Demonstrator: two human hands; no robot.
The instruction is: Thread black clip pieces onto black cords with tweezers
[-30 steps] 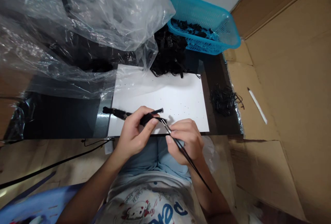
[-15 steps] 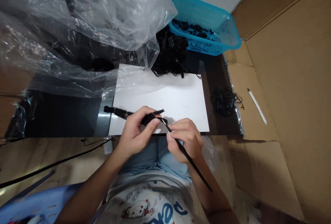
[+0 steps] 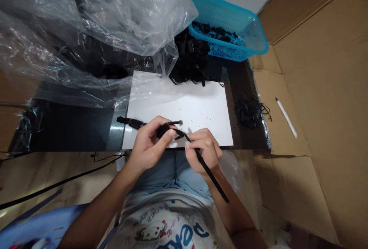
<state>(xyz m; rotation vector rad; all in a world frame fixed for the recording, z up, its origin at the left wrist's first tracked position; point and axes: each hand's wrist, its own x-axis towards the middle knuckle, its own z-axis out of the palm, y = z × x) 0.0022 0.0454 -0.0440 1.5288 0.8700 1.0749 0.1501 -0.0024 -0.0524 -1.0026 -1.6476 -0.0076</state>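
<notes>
- Clear plastic [image 3: 92, 22], far left: spreads across the table [image 3: 74, 128] and overlaps the white sheet [image 3: 172, 105]; judged best held away from the working ends.
- At the lower edge of the sheet, the black bundle [image 3: 132, 122] runs rightward into the left hand [image 3: 151, 141].
- Left grip: clenched on the bundle, thumb opposing forefinger. An upper end [image 3: 174, 122] and a lower end [image 3: 178, 132] project right. Judgement: a firm pinch close to these ends should limit slipping; too much squeeze may splay the strands.
- Tips of the black tweezers [image 3: 214, 180]: at or just beside the lower end; contact and tip closure cannot be told.
- Right grip: grasping the tweezers pen-fashion, in the right hand [image 3: 204, 149]. Small finger motions, wrist steady, seem advisable; hard pulling risks fraying.
- Black tangle [image 3: 248, 111], far right: well apart from both hands.
</notes>
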